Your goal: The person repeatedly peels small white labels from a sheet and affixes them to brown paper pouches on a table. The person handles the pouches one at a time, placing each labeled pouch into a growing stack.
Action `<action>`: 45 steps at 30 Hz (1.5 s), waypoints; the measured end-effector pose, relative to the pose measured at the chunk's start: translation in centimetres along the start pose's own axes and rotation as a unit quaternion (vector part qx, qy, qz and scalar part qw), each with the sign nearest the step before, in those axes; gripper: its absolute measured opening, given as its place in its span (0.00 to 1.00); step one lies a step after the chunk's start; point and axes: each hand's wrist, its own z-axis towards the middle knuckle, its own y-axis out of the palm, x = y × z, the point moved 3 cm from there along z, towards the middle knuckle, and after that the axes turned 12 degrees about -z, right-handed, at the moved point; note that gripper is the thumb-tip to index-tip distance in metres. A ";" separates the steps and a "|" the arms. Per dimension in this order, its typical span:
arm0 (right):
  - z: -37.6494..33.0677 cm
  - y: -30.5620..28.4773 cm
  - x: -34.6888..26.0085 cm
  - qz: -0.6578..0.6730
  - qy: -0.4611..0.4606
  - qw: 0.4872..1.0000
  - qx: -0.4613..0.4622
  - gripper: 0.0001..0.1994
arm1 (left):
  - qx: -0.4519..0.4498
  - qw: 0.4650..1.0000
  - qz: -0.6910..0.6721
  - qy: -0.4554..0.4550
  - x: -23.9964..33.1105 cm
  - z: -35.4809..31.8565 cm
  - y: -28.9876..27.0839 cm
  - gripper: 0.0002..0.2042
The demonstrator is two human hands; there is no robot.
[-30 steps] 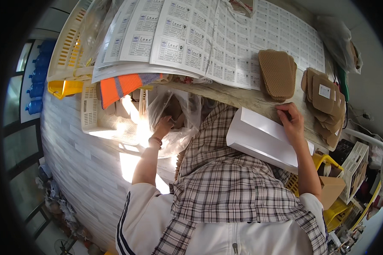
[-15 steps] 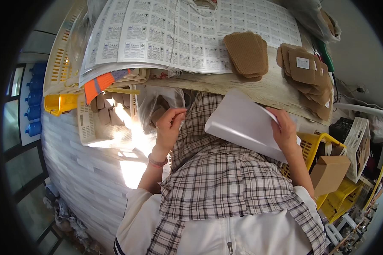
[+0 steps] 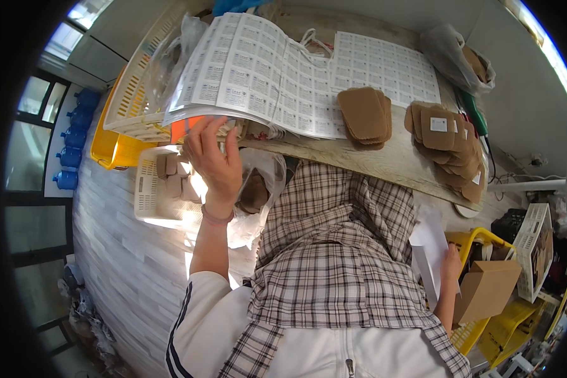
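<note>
My left hand point(image 3: 215, 157) is raised with its fingers apart and nothing in it. Its fingertips reach the near left edge of the printed label sheets point(image 3: 252, 69), beside an orange cloth point(image 3: 181, 130) under them; whether they touch is unclear. Low at my right side, my right hand point(image 3: 450, 266) grips a blank white paper sheet point(image 3: 427, 249), which hangs beside my lap. On the table lie a stack of brown rounded pads point(image 3: 362, 116) and, further right, a fanned pile of similar brown pads point(image 3: 440, 140), some bearing small white labels.
The wooden table edge point(image 3: 334, 160) runs across in front of my lap. Below it at left stand a cream basket of brown pieces point(image 3: 146, 195) and a clear plastic bag point(image 3: 268, 167). At right are a yellow basket point(image 3: 484, 233) and a cardboard box point(image 3: 488, 290).
My left hand has moved up and left to the label sheets, its fingers opening. My right hand has lowered the white sheet from above my lap to my right side.
</note>
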 end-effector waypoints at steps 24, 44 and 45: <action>5.0 -6.8 -16.8 0.227 -0.113 0.967 0.024 0.10 | -0.496 0.805 0.032 -0.324 -1.3 9.7 40.7 0.50; 5.8 -5.3 -17.3 0.187 -0.092 0.978 -0.019 0.11 | -0.131 0.973 -0.022 -0.186 -7.2 15.0 39.6 0.12; 5.7 -5.4 -17.3 0.184 -0.093 0.978 -0.010 0.11 | -0.094 0.976 -0.084 -0.177 -7.5 16.1 39.0 0.12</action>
